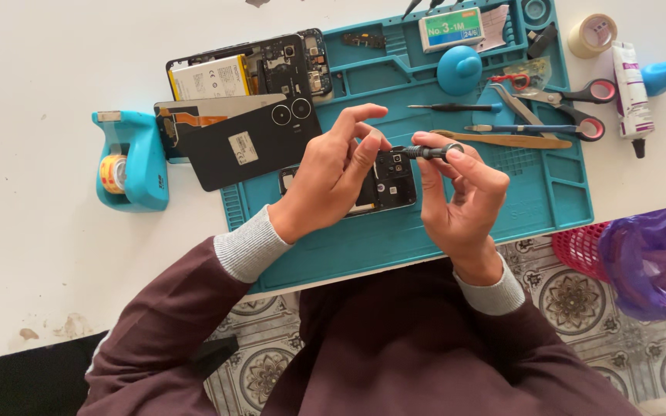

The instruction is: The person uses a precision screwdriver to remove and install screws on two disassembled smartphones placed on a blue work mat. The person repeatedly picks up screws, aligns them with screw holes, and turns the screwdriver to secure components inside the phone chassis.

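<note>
While the left hand (333, 181) steadies an opened phone (391, 181) on a teal mat (549, 192), the right hand (460, 192) pinches a small screwdriver (429, 151).

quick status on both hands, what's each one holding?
Left hand: fingers curled on the opened phone, steadying it on the teal mat.
Right hand: closed on a small screwdriver, tip toward the phone.

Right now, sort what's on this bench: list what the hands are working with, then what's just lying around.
In use:
left hand, steadying the opened phone
right hand, holding the screwdriver
teal mat underneath

Lying about:
black back cover
second opened phone
tape dispenser
scissors
staple box
glue tube
tape roll
</note>
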